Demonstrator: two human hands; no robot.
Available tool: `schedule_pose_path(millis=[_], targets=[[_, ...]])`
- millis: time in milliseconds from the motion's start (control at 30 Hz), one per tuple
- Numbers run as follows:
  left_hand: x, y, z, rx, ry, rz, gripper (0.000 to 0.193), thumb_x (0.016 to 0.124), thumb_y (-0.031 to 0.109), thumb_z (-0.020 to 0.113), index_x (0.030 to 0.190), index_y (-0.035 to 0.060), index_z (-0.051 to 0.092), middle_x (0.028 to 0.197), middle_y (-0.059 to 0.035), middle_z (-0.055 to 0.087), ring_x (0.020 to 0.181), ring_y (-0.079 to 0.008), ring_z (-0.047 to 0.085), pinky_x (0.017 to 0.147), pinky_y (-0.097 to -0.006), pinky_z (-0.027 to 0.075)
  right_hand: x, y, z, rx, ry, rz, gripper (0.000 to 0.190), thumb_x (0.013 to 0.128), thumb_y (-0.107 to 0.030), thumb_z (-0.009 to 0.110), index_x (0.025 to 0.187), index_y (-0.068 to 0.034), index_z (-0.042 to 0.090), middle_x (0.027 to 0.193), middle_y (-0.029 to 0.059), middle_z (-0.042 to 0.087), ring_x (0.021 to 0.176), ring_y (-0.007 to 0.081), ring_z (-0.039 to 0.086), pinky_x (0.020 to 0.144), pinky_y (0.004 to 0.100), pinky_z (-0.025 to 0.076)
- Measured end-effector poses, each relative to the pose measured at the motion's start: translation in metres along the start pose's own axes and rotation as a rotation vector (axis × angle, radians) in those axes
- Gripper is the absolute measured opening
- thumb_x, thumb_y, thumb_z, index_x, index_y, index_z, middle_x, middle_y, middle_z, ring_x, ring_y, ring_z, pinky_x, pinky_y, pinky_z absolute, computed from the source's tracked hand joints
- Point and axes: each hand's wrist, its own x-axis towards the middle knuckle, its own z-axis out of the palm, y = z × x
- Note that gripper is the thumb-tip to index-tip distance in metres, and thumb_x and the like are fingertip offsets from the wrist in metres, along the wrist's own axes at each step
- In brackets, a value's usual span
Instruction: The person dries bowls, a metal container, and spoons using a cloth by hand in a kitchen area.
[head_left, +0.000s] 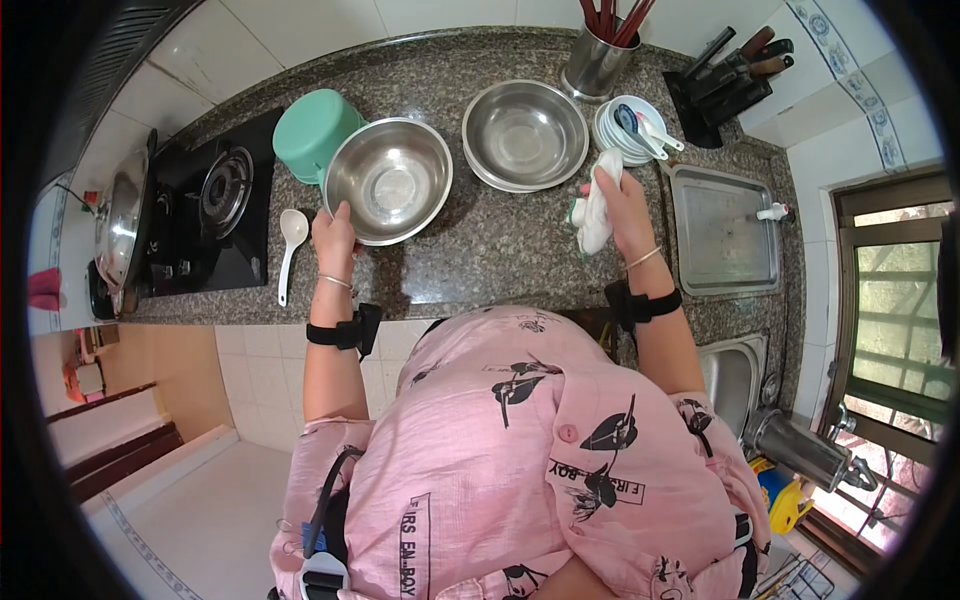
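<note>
My left hand (335, 238) grips the lower left rim of a stainless steel bowl (391, 176), thumb over the edge. The bowl is tilted, its hollow facing me, and nothing shows inside it. In my right hand (628, 210) is a bunched white cloth (598, 214) with a bit of green edging, held over the granite counter apart from the bowl. Beyond and between my hands stand nested metal bowls (525, 135). Just past the cloth is a stack of small white bowls (626, 142) with spoons (646, 133) in the top one.
A green pot (311, 139) sits behind the held bowl, and a white ladle (289, 247) lies left of my hand. Farther left is a gas stove (217, 202). A chopstick holder (598, 67), knife block (720, 94), metal tray (727, 232) and sink (731, 375) line the right.
</note>
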Motion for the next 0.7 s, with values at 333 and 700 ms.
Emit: schedule_pose_path(millis=[333,700], targets=[[0.005,-0.003,-0.003,0.089,-0.059,-0.045,0.032,0.09,0.026,0.055,0.097,-0.0052,0.055,0.063,-0.0095,0.059,0.044,-0.0195,0.056,0.037,-0.0319,0.042,0.036,0.012,0.015,-0.004,-0.017,0.002,0.022,0.084,-0.012,0.065,0.095,0.006,0.059,0.076,0.008,0.062,0.063,0.0144,0.06,0.056,0.0288,0.048],[-0.044,0.03,0.014,0.553,0.272,0.776,0.04,0.082,0.02,0.065,0.112,-0.003,0.052,0.111,-0.0241,0.05,0.104,-0.0381,0.049,0.089,-0.0437,0.04,0.061,0.048,0.013,-0.079,0.142,-0.176,0.027,0.076,-0.008,0.069,0.096,0.009,0.06,0.084,0.012,0.064,0.073,0.018,0.062,0.063,0.032,0.048]])
